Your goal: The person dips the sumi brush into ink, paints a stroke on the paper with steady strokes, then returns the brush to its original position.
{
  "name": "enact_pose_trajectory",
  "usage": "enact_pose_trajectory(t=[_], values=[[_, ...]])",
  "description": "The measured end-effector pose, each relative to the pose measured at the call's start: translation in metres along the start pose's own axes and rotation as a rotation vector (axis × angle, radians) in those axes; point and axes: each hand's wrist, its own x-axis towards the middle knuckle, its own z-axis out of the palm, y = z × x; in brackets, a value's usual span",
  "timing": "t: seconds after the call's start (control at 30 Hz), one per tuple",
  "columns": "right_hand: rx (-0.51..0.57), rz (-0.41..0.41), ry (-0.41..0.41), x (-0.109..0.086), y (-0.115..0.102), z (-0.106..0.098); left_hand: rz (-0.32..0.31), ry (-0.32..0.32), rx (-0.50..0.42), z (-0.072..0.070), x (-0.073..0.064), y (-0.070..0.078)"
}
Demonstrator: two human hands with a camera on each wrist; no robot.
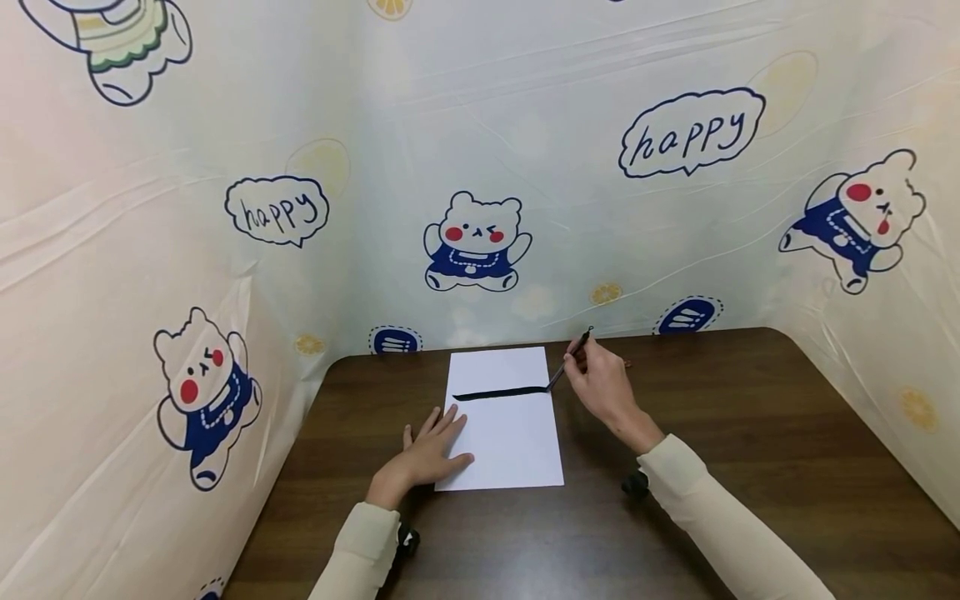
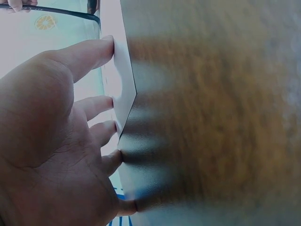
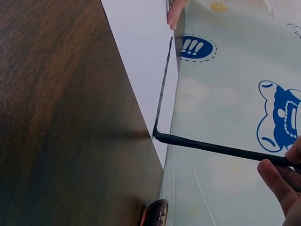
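Observation:
A white sheet of paper [image 1: 506, 442] lies on the table with a thick black stroke [image 1: 498, 393] running across its upper half. My right hand [image 1: 603, 387] pinches the dark handle of a writing brush [image 3: 221, 149]. The brush leans, and its bent black tip touches the paper's right edge at the stroke's end. With fingers spread, my left hand [image 1: 431, 450] rests on the sheet's left edge. In the left wrist view, the thumb and some fingertips of the left hand [image 2: 56, 127] press the paper [image 2: 123, 84], while the outer fingers reach the wood beside it.
A brown wooden table [image 1: 675, 517] carries the paper. Behind the right hand, a small dark reddish object [image 3: 156, 214] lies on the table, mostly hidden in the head view. Pale curtains [image 1: 570, 208] printed with bears enclose the back and both sides.

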Motion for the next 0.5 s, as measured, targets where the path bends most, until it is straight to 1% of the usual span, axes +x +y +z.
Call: enact_pose_trajectory(t=[0.5], values=[[0.021,-0.008,0.013,0.0009,0.0013,-0.0016,-0.004,-0.002,0.004,0.0005,0.0011,-0.0003]])
